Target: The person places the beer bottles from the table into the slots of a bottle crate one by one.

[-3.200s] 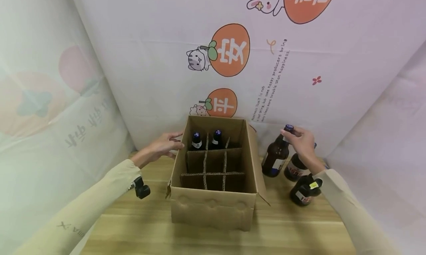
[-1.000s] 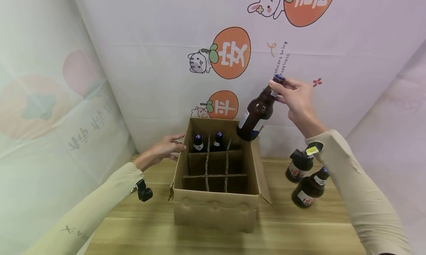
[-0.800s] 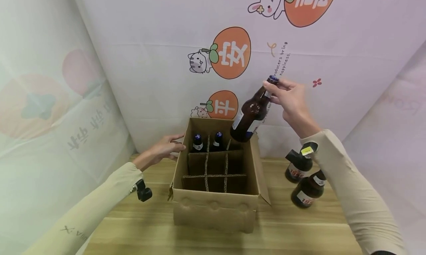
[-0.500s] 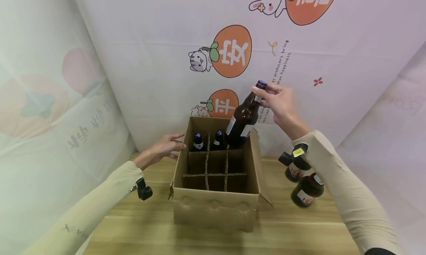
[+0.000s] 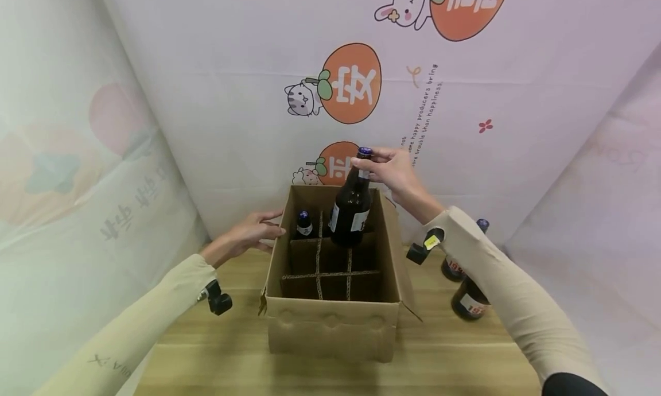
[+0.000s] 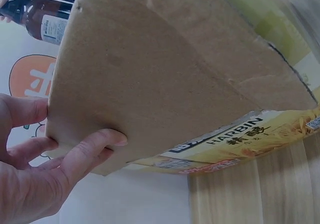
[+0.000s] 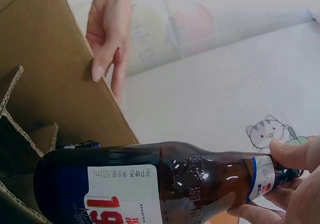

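My right hand (image 5: 395,169) pinches a brown beer bottle (image 5: 351,212) by its neck, just below the blue cap. The bottle hangs nearly upright over the back part of an open cardboard box (image 5: 330,333), its base near the dividers. In the right wrist view, the bottle's white label (image 7: 122,194) with red figures faces the camera. At the box's left wall, my left hand (image 5: 253,232) grips the edge, with the thumb on the side panel in the left wrist view. A capped bottle (image 5: 304,224) stands in the back left compartment. The held bottle hides the back middle compartment.
Two more beer bottles, a rear one (image 5: 453,268) and a front one (image 5: 471,301), stand on the wooden table (image 5: 217,350) right of the box, partly behind my right sleeve. A box flap (image 5: 405,270) sticks out on the right side. A printed cloth (image 5: 248,126) hangs behind.
My right hand has picked up the bottle from the table right of the box, lifted it and carried it left over the box, now more upright. The left hand has stayed at the box.
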